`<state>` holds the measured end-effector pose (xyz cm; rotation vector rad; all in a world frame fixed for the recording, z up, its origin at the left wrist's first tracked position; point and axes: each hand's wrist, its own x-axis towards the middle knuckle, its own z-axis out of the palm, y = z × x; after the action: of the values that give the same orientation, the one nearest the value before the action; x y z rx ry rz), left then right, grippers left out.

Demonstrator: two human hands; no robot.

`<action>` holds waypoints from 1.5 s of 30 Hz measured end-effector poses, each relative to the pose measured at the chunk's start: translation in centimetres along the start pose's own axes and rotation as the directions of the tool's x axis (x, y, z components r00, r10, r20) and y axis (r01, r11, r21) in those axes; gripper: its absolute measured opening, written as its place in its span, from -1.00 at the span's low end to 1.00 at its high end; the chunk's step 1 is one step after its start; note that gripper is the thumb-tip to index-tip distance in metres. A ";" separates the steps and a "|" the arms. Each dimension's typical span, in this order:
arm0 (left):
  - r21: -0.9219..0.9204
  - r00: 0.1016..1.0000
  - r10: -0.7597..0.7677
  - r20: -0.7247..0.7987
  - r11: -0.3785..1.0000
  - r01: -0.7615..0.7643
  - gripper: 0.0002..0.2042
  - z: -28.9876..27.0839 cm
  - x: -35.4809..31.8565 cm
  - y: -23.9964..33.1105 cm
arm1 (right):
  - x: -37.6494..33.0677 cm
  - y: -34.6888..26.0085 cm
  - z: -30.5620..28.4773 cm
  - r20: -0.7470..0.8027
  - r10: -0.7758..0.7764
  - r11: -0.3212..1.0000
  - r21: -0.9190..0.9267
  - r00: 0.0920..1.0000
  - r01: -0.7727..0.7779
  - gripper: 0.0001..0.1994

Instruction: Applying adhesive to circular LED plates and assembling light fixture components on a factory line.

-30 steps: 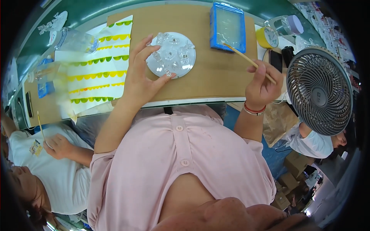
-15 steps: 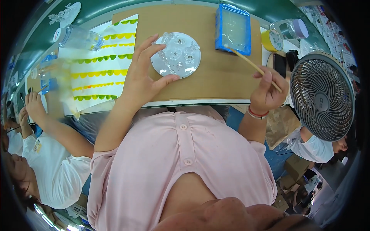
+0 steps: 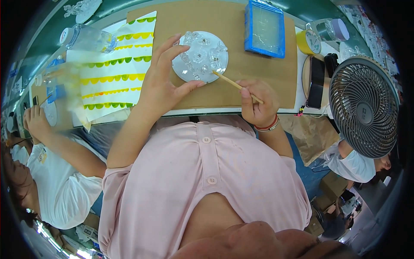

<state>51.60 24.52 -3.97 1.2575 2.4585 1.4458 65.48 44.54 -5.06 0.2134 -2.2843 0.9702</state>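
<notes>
A round white plate [image 3: 186, 72] lies on the brown board, with several small clear beaded or flower-like pieces [image 3: 199, 56] on it. My left hand [image 3: 163, 73] curves round the plate's left side, the thumb at its lower rim and the index fingertip at its upper left, so that it steadies the plate. Pinched between the fingers and thumb of my right hand [image 3: 260, 101] is a thin wooden stick [image 3: 235, 83]. The stick slants up to the left, its tip at the plate's lower right edge, beside the clear pieces.
Behind and to the right stands a blue-edged tray [image 3: 265, 30]. A yellow tape roll [image 3: 308, 42], clear jar [image 3: 326, 30], phone [image 3: 316, 82] and fan [image 3: 364, 108] are at right. Patterned paper [image 3: 116, 64] and another jar [image 3: 88, 39] lie left, near a co-worker's hand [image 3: 36, 123].
My right hand has moved left with the stick, bringing its tip from the blue-edged tray to the plate's lower right edge. My left hand stays by the plate.
</notes>
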 end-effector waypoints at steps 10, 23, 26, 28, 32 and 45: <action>0.008 0.999 -0.011 -0.035 1.000 0.011 -0.30 0.7 -0.2 0.2 | -0.6 0.4 -1.3 -0.107 0.042 0.997 -0.057 0.993 -0.049 -0.95; 0.011 0.996 0.016 0.093 1.000 -0.017 -0.32 -1.8 1.2 -0.3 | -0.5 -0.7 -1.0 -0.021 0.020 1.000 -0.024 1.000 -0.020 -0.93; 0.039 0.990 0.011 0.142 0.999 -0.017 -0.44 -2.1 1.4 -0.7 | -1.1 -0.5 -0.6 -0.064 0.061 0.998 0.007 0.996 -0.061 -0.89; 0.072 0.991 0.021 0.129 0.997 -0.030 -0.51 -1.8 1.5 -1.2 | -1.2 -0.2 -0.7 -0.123 0.114 0.993 -0.002 0.986 -0.115 -0.86; 0.178 0.992 0.121 -0.030 0.977 -0.114 -0.61 -0.9 0.6 -1.9 | -0.9 -0.2 -0.9 -0.089 0.098 0.992 -0.067 0.991 -0.105 -0.85; 0.176 0.982 0.163 -0.097 0.974 -0.144 -0.79 0.5 -0.6 -0.6 | -0.6 -1.3 0.7 0.000 -0.088 0.996 -0.028 0.996 0.088 -0.83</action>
<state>51.82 24.33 -4.89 1.4675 2.6588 1.4015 66.06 43.05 -4.98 0.2985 -2.2667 0.8923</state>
